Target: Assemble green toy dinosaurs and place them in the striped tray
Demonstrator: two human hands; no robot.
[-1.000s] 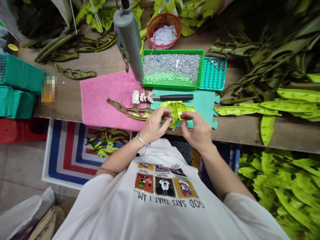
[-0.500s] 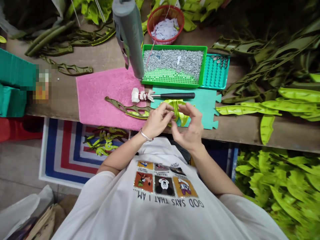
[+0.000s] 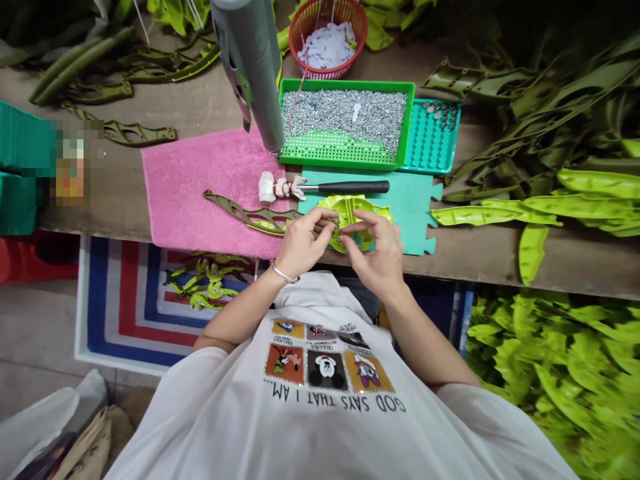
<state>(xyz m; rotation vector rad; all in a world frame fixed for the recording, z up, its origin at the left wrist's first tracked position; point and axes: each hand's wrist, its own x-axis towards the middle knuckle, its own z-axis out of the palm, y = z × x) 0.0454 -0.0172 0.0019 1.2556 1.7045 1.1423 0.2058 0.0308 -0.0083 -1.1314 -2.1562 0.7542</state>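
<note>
My left hand [image 3: 306,241] is closed in a pinch over the lime-green plastic shell [image 3: 373,208]; whatever is between its fingertips is too small to make out. Facing it, my right hand [image 3: 379,253] has thumb and fingers curled together at the same spot, around something tiny I cannot identify. The shell lies on a teal foam mat [image 3: 415,213], partly hidden by both hands. Left of my left hand, an olive-green curved plastic part [image 3: 245,215] rests on the pink cloth [image 3: 185,193]. Behind the hands lies a black-handled hammer [image 3: 353,187] with its head wrapped in white.
A green tray [image 3: 345,160] of small metal screws or pins stands behind the mat, beside a turquoise tray [image 3: 433,143]. A grey cylindrical tool [image 3: 255,73] hangs over the cloth. Olive parts [image 3: 540,120] and lime pieces [image 3: 595,193] pile up right. A red basket [image 3: 327,67] stands behind.
My right hand's thumb and fingers have come closer to my left fingertips. More of the lime-green shell shows between and behind the hands. The whole view has shifted slightly.
</note>
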